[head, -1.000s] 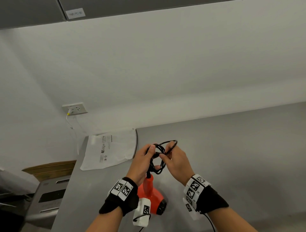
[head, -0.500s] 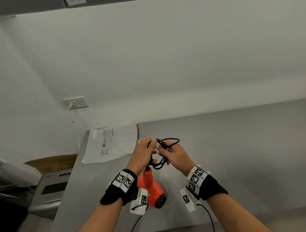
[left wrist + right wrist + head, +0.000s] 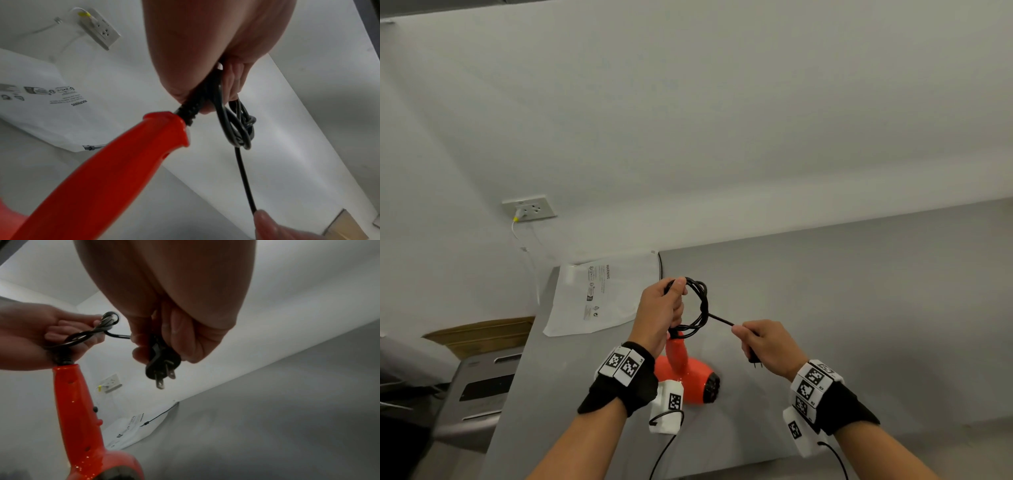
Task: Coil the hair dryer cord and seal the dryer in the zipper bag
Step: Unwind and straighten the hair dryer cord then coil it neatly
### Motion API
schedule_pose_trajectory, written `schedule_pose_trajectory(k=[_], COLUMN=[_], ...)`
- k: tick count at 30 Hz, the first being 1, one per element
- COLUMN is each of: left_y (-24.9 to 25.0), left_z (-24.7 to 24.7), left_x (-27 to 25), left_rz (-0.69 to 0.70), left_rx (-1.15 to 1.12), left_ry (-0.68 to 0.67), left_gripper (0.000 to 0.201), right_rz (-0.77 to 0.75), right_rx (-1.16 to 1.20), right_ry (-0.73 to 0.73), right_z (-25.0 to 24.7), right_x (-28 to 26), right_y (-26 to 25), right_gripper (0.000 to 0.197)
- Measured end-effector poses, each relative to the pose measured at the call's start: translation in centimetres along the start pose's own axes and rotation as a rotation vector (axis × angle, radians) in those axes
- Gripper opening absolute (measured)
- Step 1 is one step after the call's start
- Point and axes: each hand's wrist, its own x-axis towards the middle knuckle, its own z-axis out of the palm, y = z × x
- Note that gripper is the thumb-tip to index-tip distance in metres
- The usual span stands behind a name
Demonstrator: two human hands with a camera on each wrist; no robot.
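Observation:
The orange hair dryer (image 3: 688, 377) hangs with its nozzle near the grey counter (image 3: 859, 308), handle (image 3: 115, 170) upward. My left hand (image 3: 661, 308) grips the coiled black cord (image 3: 700, 305) just above the handle; the loops (image 3: 238, 128) bunch below my fingers. My right hand (image 3: 763, 342) has pulled out to the right and holds the cord's end, with the black two-prong plug (image 3: 162, 366) sticking out below its curled fingers. A short taut length of cord (image 3: 720, 320) runs between the hands. The white zipper bag (image 3: 599, 294) lies flat at the counter's back left.
A wall socket (image 3: 529, 207) with a white cable plugged in sits above the bag. Left of the counter stand a grey appliance (image 3: 479, 394) and a cardboard box (image 3: 479, 334). The counter's front edge runs just under my wrists.
My right hand has drawn away from the coil to the right and down, pulling the plug end of the cord taut. The left hand keeps its grip on the loops.

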Motion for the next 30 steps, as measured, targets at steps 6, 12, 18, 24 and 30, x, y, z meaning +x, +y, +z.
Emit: schedule_pose_trajectory(k=[6, 12, 18, 24, 30], left_y=[-0.2, 0.1, 0.6, 0.6, 0.6], left_z=[0.2, 0.8, 1.0, 1.0, 0.9], left_x=[-0.2, -0.2, -0.6, -0.8, -1.4], left_rz=[0.006, -0.008, 0.037, 0.093, 0.118], left_rx=[0.017, 0.019, 0.002, 0.112, 0.110], left_ry=[0.039, 0.044, 0.009, -0.041, -0.119], left_gripper=[0.028, 0.029, 0.034, 0.031, 0.034], right_rz=[0.043, 0.081, 0.115, 0.038, -0.051], right_rx=[-0.033, 0.033, 0.567, 0.880, 1.065], right_ry=[0.050, 0.058, -0.062, -0.225, -0.158], right_z=[-1.5, -2.3, -3.4, -3.8, -3.2], right_x=[-0.2, -0.2, -1.6, -2.6, -2.3], right_y=[1.9, 1.4, -0.4, -2.9, -4.7], right_gripper=[0.054, 0.053, 0.030, 0.015, 0.015])
